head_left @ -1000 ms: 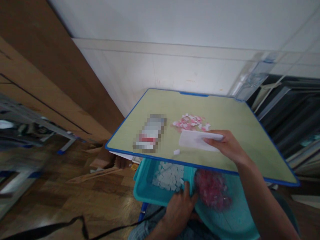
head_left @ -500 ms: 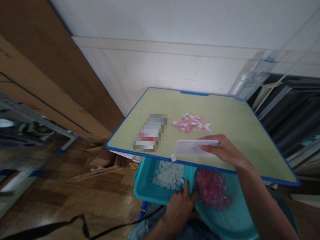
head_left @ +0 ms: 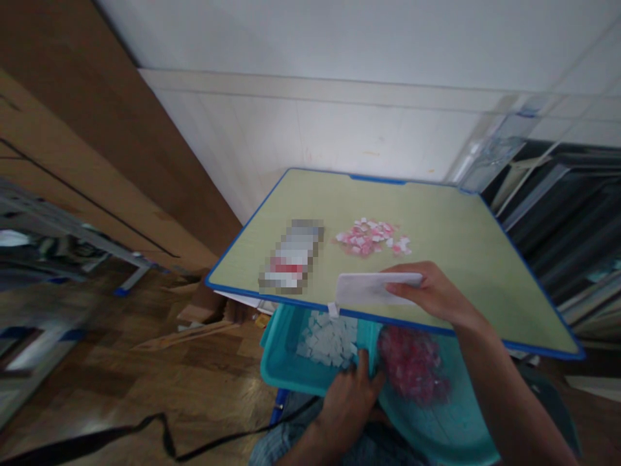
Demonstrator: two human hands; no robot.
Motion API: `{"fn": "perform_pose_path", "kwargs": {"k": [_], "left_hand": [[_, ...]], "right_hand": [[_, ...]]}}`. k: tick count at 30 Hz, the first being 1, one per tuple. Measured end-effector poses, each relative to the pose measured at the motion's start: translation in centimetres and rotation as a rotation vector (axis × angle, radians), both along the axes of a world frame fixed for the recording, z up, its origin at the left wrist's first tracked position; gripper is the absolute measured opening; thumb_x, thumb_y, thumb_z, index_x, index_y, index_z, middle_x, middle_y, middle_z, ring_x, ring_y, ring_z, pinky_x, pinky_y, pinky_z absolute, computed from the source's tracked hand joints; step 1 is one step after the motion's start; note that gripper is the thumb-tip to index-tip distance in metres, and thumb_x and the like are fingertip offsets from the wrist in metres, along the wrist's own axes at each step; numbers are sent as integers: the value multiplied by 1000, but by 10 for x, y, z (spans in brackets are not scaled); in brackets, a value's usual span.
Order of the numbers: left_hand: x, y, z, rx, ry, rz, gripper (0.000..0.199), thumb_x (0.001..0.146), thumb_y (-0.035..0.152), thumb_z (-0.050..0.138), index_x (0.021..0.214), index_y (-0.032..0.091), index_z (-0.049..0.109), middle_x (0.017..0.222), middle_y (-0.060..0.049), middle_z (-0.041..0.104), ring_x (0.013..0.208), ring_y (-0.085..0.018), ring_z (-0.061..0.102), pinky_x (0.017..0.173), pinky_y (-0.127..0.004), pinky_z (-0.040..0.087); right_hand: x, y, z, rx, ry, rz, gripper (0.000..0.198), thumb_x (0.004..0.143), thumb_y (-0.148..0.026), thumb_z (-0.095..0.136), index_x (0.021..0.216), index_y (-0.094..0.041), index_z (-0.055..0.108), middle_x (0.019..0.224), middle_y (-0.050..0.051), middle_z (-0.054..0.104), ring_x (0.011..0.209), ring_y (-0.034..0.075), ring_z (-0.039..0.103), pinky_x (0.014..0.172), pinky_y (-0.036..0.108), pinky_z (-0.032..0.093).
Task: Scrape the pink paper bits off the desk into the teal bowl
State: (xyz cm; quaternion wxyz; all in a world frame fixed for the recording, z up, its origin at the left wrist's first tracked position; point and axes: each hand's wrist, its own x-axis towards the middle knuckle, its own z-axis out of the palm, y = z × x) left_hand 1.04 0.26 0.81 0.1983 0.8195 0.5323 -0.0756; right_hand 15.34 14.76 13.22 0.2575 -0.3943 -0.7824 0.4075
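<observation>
My right hand (head_left: 429,291) grips a flat white plastic plate (head_left: 361,288) between thumb and fingers, low over the front of the green board table (head_left: 451,226). Beside the plate's left end, one small white square piece (head_left: 333,309) lies at the blue front edge. Below that edge, my left hand (head_left: 352,395) is closed around the rim of a teal tray (head_left: 279,372), where it meets a round teal basin (head_left: 466,427). White squares (head_left: 330,340) fill part of the tray. A clear bag of red-pink pieces (head_left: 414,366) rests in the basin.
Pink and white small pieces (head_left: 371,236) lie scattered mid-table. A blurred-out phone-shaped object (head_left: 294,255) is at the left. Behind stands a white wall (head_left: 339,129); cardboard (head_left: 121,175) leans at left, dark panels (head_left: 577,194) at right. A black strap (head_left: 167,440) hangs lower left.
My right hand has moved the white plate slightly left, toward the small white piece, which has shifted slightly left and now sits over the table's edge. My left hand stays put.
</observation>
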Motion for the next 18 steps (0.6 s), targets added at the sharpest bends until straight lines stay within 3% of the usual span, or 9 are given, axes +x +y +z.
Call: {"fn": "perform_pose_path", "kwargs": {"k": [7, 13, 18], "left_hand": [[-1, 1, -2, 7, -15, -24, 62, 63, 52, 64, 117, 27, 46, 131, -21, 37, 81, -28, 62, 62, -39, 53], [-1, 1, -1, -2, -14, -16, 62, 65, 50, 64, 119, 27, 45, 132, -20, 36, 79, -27, 63, 63, -39, 53], [0, 2, -3, -10, 2, -22, 65, 63, 53, 64, 120, 27, 45, 132, -20, 36, 80, -28, 63, 63, -40, 53]], "right_hand": [[10, 2, 3, 71, 26, -125, 23, 75, -35, 59, 83, -17, 71, 78, 4, 71, 65, 17, 62, 56, 24, 46], [34, 26, -3, 264, 16, -437, 29, 74, -39, 59, 87, -15, 70, 78, 6, 71, 63, 18, 61, 52, 26, 44], [38, 38, -3, 272, -59, -369, 28, 75, -38, 58, 86, -15, 71, 79, 6, 71, 64, 19, 62, 54, 27, 45]]}}
